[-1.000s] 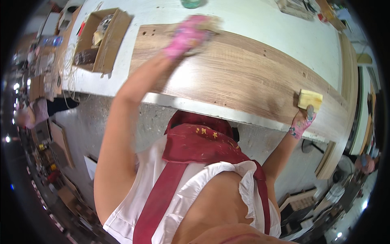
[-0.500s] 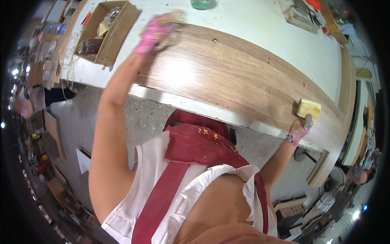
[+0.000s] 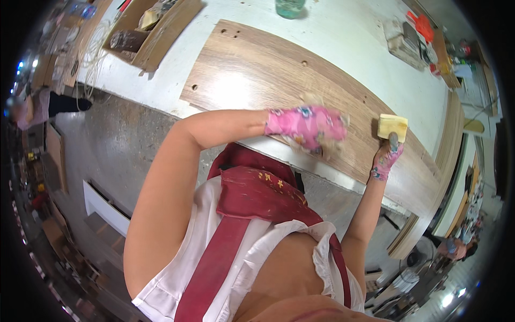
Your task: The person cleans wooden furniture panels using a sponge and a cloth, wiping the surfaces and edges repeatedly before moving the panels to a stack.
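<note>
Board (image 3: 279,91), a long wood-grain panel with small drilled holes, lies flat on the white bench (image 3: 343,37), its near edge running along the bench lip just in front of the person. The left hand (image 3: 307,127), in a pink patterned glove, presses a pale rag (image 3: 327,146) flat onto the board close to that near edge; its fingers look curled together over the cloth, though motion blur hides how tightly. The right hand (image 3: 387,160), gloved the same way, rests fingertips-up against the board beside a yellow block (image 3: 392,126), perhaps a sponge; I cannot tell whether the fingers pinch it or only touch it.

To wipe well, I judge the rag should stay flat under the whole palm, with strokes along the grain and overlapping, and the other hand bracing the panel so it does not slide on the bench. Near the edge, lighter pressure would keep the cloth from catching on the lip or in the holes.

An open brown cardboard box (image 3: 155,32) sits on the bench at the far left, holding a dark cylinder and wrapped bits. A green jar (image 3: 289,7) stands at the far edge. A flat tray of tools (image 3: 410,43) with red items lies far right. No label is readable.
</note>
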